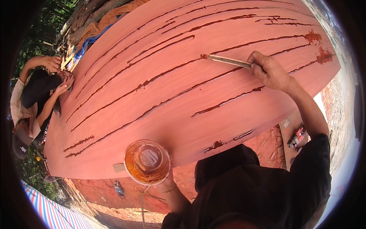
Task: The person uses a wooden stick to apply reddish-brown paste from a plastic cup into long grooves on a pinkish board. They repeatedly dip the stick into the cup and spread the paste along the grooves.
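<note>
- Reddish wood slab point(183, 103) fills my view, streaked with dark resin-filled cracks.
- My right hand point(268, 70) is closed around a flat stick point(227, 60), tip on the slab.
- My left hand point(166, 185) grips a resin cup point(147, 162) at the near edge.

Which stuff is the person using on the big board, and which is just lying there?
In use:
right hand holding flat stick
left hand holding cup
red wooden slab

Lying about:
power tool
striped tarp
</note>
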A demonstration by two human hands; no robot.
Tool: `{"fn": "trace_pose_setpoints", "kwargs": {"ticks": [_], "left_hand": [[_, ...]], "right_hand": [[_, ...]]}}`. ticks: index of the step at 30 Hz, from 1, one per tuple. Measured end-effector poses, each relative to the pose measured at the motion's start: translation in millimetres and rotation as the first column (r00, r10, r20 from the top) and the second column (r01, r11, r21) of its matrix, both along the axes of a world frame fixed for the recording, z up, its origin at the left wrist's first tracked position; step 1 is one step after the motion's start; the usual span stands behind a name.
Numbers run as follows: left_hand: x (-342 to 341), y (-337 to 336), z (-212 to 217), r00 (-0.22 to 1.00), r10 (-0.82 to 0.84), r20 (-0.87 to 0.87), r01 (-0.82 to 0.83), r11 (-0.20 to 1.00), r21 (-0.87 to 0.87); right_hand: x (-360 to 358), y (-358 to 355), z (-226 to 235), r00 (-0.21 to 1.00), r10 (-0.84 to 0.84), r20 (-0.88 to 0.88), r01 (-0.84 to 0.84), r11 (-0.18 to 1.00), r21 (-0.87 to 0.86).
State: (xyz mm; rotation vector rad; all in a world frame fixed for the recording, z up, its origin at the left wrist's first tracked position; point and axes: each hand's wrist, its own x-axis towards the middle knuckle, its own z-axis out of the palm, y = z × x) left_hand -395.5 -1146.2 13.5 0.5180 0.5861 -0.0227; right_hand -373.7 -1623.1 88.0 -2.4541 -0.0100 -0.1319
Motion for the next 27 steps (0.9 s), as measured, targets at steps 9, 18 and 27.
{"fn": "trace_pose_setpoints", "kwargs": {"ticks": [9,18,27], "left_hand": [[3.4,13.0,-33.2,0.969,-0.233,0.086,0.246,0.948,-0.201],[11.4,13.3,-37.5,0.884,-0.390,0.257,0.437,0.886,-0.158],[11.7,15.6,-44.3,0.874,-0.422,0.240,0.460,0.879,-0.129]], "right_hand": [[40.4,137.7,-15.4,0.992,0.058,0.108,-0.054,0.998,-0.034],[71.0,198.8,-31.1,0.977,0.091,0.194,-0.099,0.995,0.034],[79.4,224.9,-36.6,0.995,0.054,0.079,-0.063,0.991,0.118]]}}
